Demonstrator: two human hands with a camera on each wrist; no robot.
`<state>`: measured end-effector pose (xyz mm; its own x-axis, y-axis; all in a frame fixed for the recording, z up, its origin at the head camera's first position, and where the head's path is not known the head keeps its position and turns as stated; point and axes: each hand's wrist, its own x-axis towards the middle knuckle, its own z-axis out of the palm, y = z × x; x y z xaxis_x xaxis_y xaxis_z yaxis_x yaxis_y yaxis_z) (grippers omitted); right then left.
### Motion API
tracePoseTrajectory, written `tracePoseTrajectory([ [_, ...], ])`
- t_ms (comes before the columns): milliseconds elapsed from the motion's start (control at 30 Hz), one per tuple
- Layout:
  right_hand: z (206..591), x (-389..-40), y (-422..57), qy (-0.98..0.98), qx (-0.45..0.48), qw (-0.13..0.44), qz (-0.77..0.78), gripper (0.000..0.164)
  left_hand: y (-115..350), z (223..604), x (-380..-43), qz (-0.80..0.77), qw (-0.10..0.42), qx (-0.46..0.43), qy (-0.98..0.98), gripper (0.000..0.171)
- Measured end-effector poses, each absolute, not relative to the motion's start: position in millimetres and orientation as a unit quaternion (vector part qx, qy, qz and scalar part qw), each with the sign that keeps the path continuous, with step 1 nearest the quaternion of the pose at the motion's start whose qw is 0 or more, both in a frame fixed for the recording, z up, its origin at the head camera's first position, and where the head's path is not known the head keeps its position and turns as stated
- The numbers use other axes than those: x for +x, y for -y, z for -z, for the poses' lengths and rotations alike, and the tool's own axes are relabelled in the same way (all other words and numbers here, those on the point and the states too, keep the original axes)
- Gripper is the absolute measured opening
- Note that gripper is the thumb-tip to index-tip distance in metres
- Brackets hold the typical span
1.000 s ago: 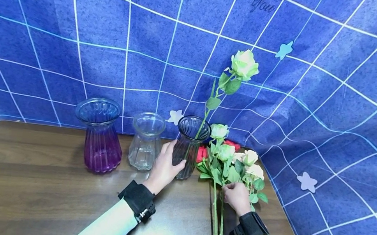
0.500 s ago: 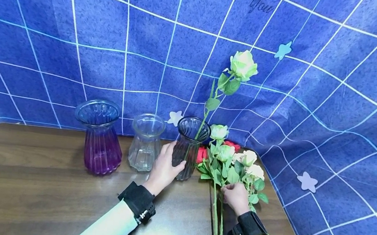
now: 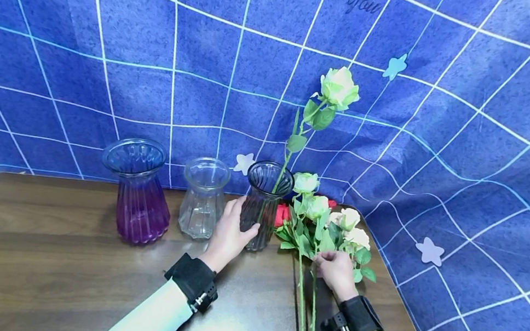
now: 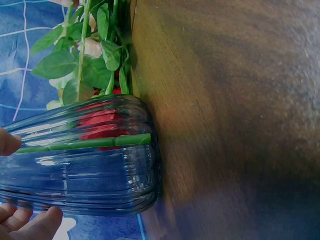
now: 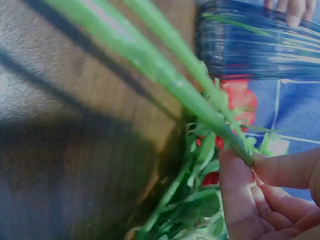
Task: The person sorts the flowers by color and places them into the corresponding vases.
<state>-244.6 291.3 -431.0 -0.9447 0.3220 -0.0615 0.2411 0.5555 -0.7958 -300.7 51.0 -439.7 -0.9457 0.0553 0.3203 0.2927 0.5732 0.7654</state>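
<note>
My left hand (image 3: 228, 233) holds the smoky grey glass vase (image 3: 269, 202), thumb on the near side and fingers at its left. The vase stands upright on the table, and one pale green-white rose (image 3: 339, 89) leans to the right in it. In the left wrist view that rose's stem (image 4: 100, 143) shows through the glass, its cut end near the base. To the right of the vase, my right hand (image 3: 337, 272) pinches a green stem (image 5: 200, 112) between thumb and forefinger. The stem leads up to a pale green rose (image 3: 315, 207) among the lying flowers.
A clear glass vase (image 3: 201, 207) and a blue-to-purple vase (image 3: 142, 205) stand left of the grey one. Cream roses (image 3: 356, 237), red flowers (image 3: 281, 214) and another pale green rose (image 3: 306, 182) lie at the right. A blue patterned cloth (image 3: 179, 94) hangs behind the table.
My right hand has risen slightly, and the pale green rose on its stem has shifted up a little, covering more of the red flower behind. My left hand has stayed on the vase.
</note>
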Motion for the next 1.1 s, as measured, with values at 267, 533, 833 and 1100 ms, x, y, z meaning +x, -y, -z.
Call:
tracePoseTrajectory([
  [267,411,-241,-294,0.864,-0.154,0.074,-0.473,0.02,-51,441,-300,0.458,0.117,-0.096,0.876,0.072],
  [533,386,-245,-295,0.855,-0.125,0.122,-0.488,0.022,-49,440,-300,0.46,0.129,-0.096,0.873,0.071],
  [833,349,-245,-297,0.84,-0.089,0.222,-0.488,0.019,-50,437,-303,0.457,0.126,-0.1,0.875,0.071],
  [1100,313,-243,-289,0.801,-0.043,0.312,-0.51,0.017,-51,438,-301,0.463,0.136,-0.107,0.87,0.071],
])
